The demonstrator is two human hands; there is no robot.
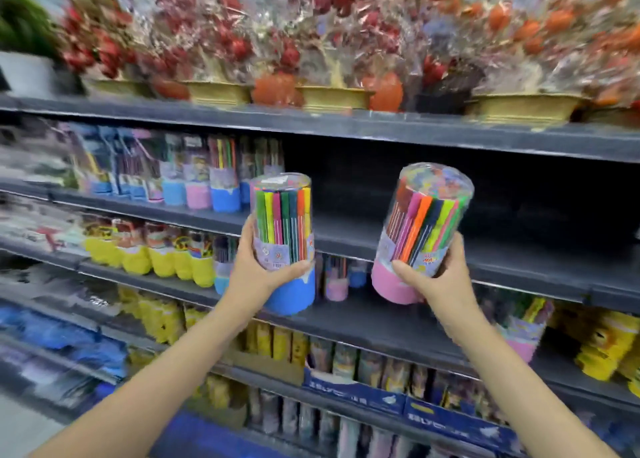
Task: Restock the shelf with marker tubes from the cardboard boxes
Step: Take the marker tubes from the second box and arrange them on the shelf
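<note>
My left hand (254,267) grips a clear marker tube with a blue base (284,235), held upright in front of the dark shelf (398,235). My right hand (438,277) grips a second marker tube with a pink base (420,232), tilted with its top leaning right. Both tubes are full of coloured markers. Behind them, the second shelf level is bare on its right half. Its left part carries a row of blue-based and pink-based marker tubes (207,183). No cardboard box is in view.
Wrapped red and orange flower pots (332,76) line the top shelf. Yellow-based tubes (149,253) stand one level below, with a few more tubes (337,277) behind my hands. Lower shelves hold yellow packs, a pink-based tube (519,326) and blue display cartons (353,388).
</note>
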